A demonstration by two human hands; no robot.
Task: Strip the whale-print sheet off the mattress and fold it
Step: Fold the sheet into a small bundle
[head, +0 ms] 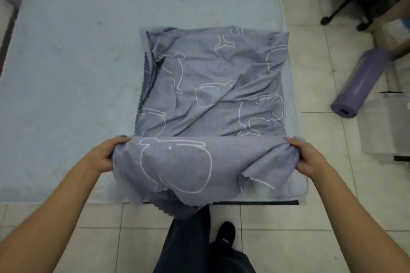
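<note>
My left hand (104,157) and right hand (308,159) each grip the whale-print sheet (210,86) at its near fold. Uneven pull risks skewing layers on the mattress (66,73).

Dim, flat indoor light, soft shadows, no glare; slight overall blur, wide-angle bending along the frame edges.

Your left hand (104,157) and right hand (310,159) each grip a near corner of the whale-print sheet (213,86), lifted edge between them. The rest lies folded and rumpled on the bare mattress (73,68). Purple rolled mat (359,84) on floor tiles, right.
</note>
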